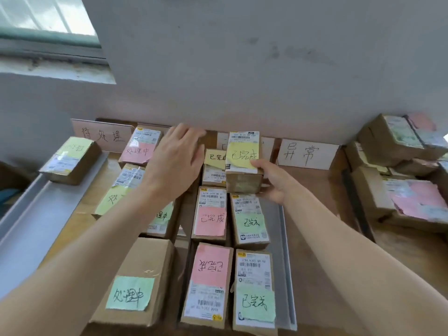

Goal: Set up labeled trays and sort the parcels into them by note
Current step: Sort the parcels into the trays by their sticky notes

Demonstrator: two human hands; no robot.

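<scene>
nearest lies a brown parcel with a green note (pixel 132 287), set in the left-middle column. sorting is the step in hand: a parcel with a yellow note (pixel 243 163) is gripped at its near end by the right hand (pixel 271 184), thumb on top and fingers curled beneath, above the back right of the grey tray (pixel 286 263). five parcels (pixel 214 215) with like-worded notes are held in that tray. the left hand (pixel 175 161) is spread wide over the neighbouring column, with nothing gripped. next, a square lowering into the slot hidden beneath is probably called for. one parcel (pixel 70 161) is held in the far-left tray (pixel 31 214).
</scene>
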